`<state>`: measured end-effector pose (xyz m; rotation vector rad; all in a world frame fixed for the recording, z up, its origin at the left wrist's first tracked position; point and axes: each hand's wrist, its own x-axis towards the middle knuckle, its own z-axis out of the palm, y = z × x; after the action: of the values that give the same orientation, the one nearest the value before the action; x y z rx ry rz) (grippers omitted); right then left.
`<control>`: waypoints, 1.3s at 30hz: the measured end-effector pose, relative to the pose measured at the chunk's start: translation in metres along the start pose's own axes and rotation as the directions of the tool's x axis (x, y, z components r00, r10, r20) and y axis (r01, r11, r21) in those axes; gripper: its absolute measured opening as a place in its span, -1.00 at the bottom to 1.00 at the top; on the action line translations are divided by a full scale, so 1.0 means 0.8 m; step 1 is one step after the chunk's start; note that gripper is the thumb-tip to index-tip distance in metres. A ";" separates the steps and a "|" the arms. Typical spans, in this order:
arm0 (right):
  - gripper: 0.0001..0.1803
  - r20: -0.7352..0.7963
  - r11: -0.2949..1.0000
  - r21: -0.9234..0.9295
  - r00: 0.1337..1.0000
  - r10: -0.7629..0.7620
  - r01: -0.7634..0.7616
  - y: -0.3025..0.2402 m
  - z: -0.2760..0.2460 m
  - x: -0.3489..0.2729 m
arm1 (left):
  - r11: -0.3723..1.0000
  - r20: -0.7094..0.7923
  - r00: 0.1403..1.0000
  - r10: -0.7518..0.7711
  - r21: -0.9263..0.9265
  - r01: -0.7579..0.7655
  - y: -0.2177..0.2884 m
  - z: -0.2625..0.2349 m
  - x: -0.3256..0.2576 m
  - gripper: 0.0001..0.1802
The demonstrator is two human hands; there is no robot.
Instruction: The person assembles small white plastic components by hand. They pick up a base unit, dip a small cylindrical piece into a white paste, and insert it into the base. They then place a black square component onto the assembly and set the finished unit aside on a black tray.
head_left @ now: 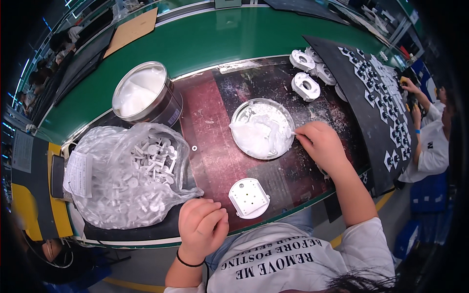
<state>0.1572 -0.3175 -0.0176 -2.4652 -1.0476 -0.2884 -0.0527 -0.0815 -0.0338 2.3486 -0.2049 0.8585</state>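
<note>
My right hand (320, 144) is at the right rim of a round clear dish (238, 115), thumb and forefinger pinched on a small white piece. Most of that piece is hidden or too small to name. A thick white paste (261, 134) like grease is heaped in the dish. My left hand (201, 227) is closed at the table's front edge, beside the twisted end of a clear plastic bag (97, 146). Whatever its curled fingers hold is hidden. Between my hands, nearer the front edge, a white plastic housing (249, 198) with small holes lies flat.
White stemmed discs (159, 154) fill the bag. Behind it stands a metal tin (166, 105) of white paste. Several white ring-shaped housings (306, 87) sit at the back right, beside a black board (342, 73) of small parts. A small washer (194, 148) lies mid-table. Another person (432, 141) works at right.
</note>
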 end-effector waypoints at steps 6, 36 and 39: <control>-0.89 -0.021 0.997 -0.046 0.998 -0.061 0.060 -0.002 -0.001 0.002 | 1.000 0.035 0.999 0.018 0.008 -0.019 0.001 0.003 0.000 -0.72; -0.89 -0.088 0.988 -0.121 0.990 -0.108 0.097 -0.006 -0.001 -0.002 | 1.000 0.036 0.999 0.022 0.017 -0.022 0.003 0.004 0.002 -0.74; -0.89 -0.068 0.986 -0.132 0.992 -0.108 0.098 -0.007 -0.003 -0.001 | 0.999 0.033 0.999 0.024 0.021 -0.025 0.004 0.004 0.003 -0.74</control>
<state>0.1523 -0.3160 -0.0137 -2.4951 -1.1599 -0.4912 -0.0504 -0.0855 -0.0327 2.3860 -0.2401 0.8380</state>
